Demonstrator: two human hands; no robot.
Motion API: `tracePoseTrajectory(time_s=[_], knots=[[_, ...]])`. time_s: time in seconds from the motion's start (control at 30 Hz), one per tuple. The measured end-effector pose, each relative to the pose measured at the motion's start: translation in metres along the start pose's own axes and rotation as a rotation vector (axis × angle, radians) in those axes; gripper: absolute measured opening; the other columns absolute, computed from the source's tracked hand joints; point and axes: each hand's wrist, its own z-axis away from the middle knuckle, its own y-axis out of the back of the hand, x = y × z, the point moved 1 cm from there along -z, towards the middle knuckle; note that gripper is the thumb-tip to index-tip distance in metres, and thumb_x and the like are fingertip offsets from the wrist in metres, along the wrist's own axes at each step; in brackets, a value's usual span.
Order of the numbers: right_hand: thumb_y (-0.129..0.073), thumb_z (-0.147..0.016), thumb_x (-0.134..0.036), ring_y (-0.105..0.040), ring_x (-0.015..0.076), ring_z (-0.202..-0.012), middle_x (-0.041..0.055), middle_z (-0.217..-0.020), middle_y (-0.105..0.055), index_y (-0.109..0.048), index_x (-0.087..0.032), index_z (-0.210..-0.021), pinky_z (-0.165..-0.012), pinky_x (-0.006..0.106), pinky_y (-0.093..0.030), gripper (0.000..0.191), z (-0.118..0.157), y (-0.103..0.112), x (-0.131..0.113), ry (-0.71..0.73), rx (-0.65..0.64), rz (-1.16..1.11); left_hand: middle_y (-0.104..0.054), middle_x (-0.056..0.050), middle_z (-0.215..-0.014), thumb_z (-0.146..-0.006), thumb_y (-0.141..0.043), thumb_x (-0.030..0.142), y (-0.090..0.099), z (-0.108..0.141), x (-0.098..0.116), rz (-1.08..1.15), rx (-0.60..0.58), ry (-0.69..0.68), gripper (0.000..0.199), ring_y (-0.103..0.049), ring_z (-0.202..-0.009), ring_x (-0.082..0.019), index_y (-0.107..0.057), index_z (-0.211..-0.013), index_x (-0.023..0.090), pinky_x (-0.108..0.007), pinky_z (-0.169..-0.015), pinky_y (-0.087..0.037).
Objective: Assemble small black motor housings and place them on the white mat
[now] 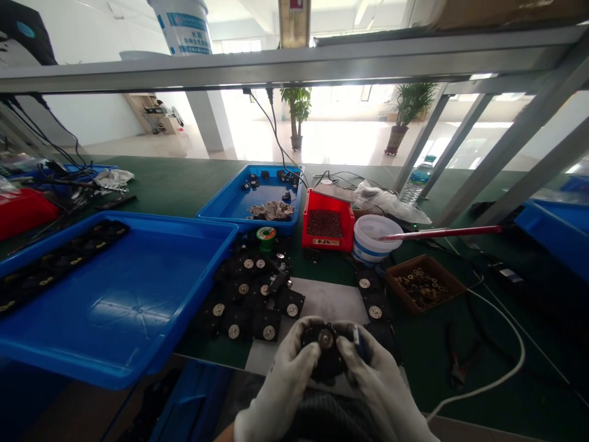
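Observation:
Both my hands wear white gloves and meet low in the middle of the view. My left hand is closed around the left side of a black housing with a round metal hub. The fingers of my right hand press on the housing's right side. A small blue-and-white object shows between the right fingers; its kind is unclear. Several similar black housings with metal discs lie in a cluster to the left. More housings stand just right of the white sheet on the table.
A big blue tray on the left holds a row of black parts. Farther back are a blue tray, a red bin of small brown pieces and a white tub. Rightward lie a box of brass rings and pliers.

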Motion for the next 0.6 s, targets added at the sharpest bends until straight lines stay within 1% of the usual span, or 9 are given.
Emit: tracePoseTrajectory(time_s=[0.07, 0.13, 0.17, 0.23, 0.27, 0.33, 0.4, 0.5, 0.6], knots=[[-0.072, -0.084, -0.071, -0.076, 0.0274, -0.094, 0.0082, -0.099, -0.08, -0.076, -0.023, -0.105, -0.087, 0.038, -0.063, 0.052, -0.019, -0.006, 0.01, 0.034, 0.062, -0.064, -0.068, -0.014, -0.138, -0.095, -0.065, 0.041, -0.004, -0.016, -0.008, -0.08, 0.134, -0.096, 0.044, -0.06, -0.134, -0.033, -0.062, -0.133, 0.019, -0.046, -0.114, -0.048], [-0.064, -0.092, -0.07, -0.075, 0.0266, -0.101, 0.0085, -0.108, -0.079, -0.074, -0.024, -0.109, -0.09, 0.04, -0.063, 0.05, -0.036, -0.013, 0.02, 0.062, 0.103, -0.059, -0.059, -0.014, -0.151, -0.098, -0.064, 0.043, -0.007, -0.034, -0.014, -0.135, 0.222, -0.161, 0.045, -0.048, -0.147, -0.033, -0.06, -0.138, 0.022, -0.048, -0.123, -0.038], [-0.063, -0.097, -0.064, -0.074, 0.0258, -0.104, 0.0087, -0.115, -0.077, -0.073, -0.023, -0.114, -0.092, 0.041, -0.062, 0.045, -0.043, -0.016, 0.024, 0.076, 0.113, -0.045, -0.055, -0.013, -0.155, -0.099, -0.064, 0.043, -0.008, -0.042, -0.016, -0.149, 0.242, -0.182, 0.046, -0.045, -0.149, -0.033, -0.059, -0.14, 0.023, -0.052, -0.124, -0.036], [-0.064, -0.102, -0.051, -0.071, 0.0252, -0.11, 0.0094, -0.127, -0.071, -0.069, -0.023, -0.124, -0.094, 0.045, -0.06, 0.036, -0.053, -0.019, 0.03, 0.106, 0.124, -0.019, -0.05, -0.013, -0.159, -0.1, -0.065, 0.043, -0.01, -0.055, -0.017, -0.166, 0.245, -0.211, 0.048, -0.045, -0.148, -0.035, -0.058, -0.143, 0.022, -0.061, -0.123, -0.035], [-0.065, -0.103, -0.046, -0.069, 0.0254, -0.113, 0.0096, -0.132, -0.069, -0.067, -0.023, -0.127, -0.095, 0.046, -0.06, 0.034, -0.055, -0.018, 0.032, 0.122, 0.126, -0.007, -0.049, -0.014, -0.16, -0.1, -0.066, 0.044, -0.01, -0.059, -0.017, -0.177, 0.242, -0.224, 0.05, -0.046, -0.147, -0.036, -0.057, -0.144, 0.022, -0.062, -0.123, -0.034], [-0.067, -0.103, -0.043, -0.067, 0.0264, -0.117, 0.0098, -0.136, -0.066, -0.067, -0.023, -0.129, -0.098, 0.048, -0.058, 0.033, -0.058, -0.016, 0.035, 0.15, 0.129, 0.017, -0.05, -0.015, -0.16, -0.099, -0.066, 0.045, -0.01, -0.064, -0.017, -0.196, 0.232, -0.235, 0.053, -0.047, -0.148, -0.035, -0.056, -0.145, 0.02, -0.057, -0.126, -0.032], [-0.069, -0.099, -0.047, -0.067, 0.0289, -0.12, 0.0081, -0.131, -0.071, -0.071, -0.027, -0.124, -0.103, 0.05, -0.056, 0.032, -0.058, -0.012, 0.037, 0.167, 0.13, 0.037, -0.051, -0.017, -0.16, -0.099, -0.064, 0.048, -0.01, -0.063, -0.016, -0.212, 0.226, -0.232, 0.058, -0.045, -0.15, -0.033, -0.053, -0.148, 0.017, -0.05, -0.129, -0.029], [-0.076, -0.089, -0.054, -0.068, 0.0335, -0.12, 0.0053, -0.112, -0.079, -0.078, -0.033, -0.115, -0.105, 0.048, -0.056, 0.033, -0.054, -0.005, 0.039, 0.166, 0.139, 0.051, -0.053, -0.02, -0.158, -0.098, -0.062, 0.054, -0.007, -0.057, -0.012, -0.228, 0.211, -0.222, 0.066, -0.044, -0.15, -0.035, -0.051, -0.149, 0.013, -0.047, -0.129, -0.029], [-0.077, -0.084, -0.058, -0.071, 0.0355, -0.115, 0.0086, -0.108, -0.08, -0.079, -0.028, -0.117, -0.099, 0.048, -0.061, 0.044, -0.044, 0.0, 0.035, 0.136, 0.163, 0.044, -0.055, -0.018, -0.156, -0.095, -0.065, 0.057, -0.004, -0.045, -0.006, -0.18, 0.175, -0.194, 0.067, -0.044, -0.15, -0.035, -0.054, -0.146, 0.015, -0.045, -0.127, -0.032]])
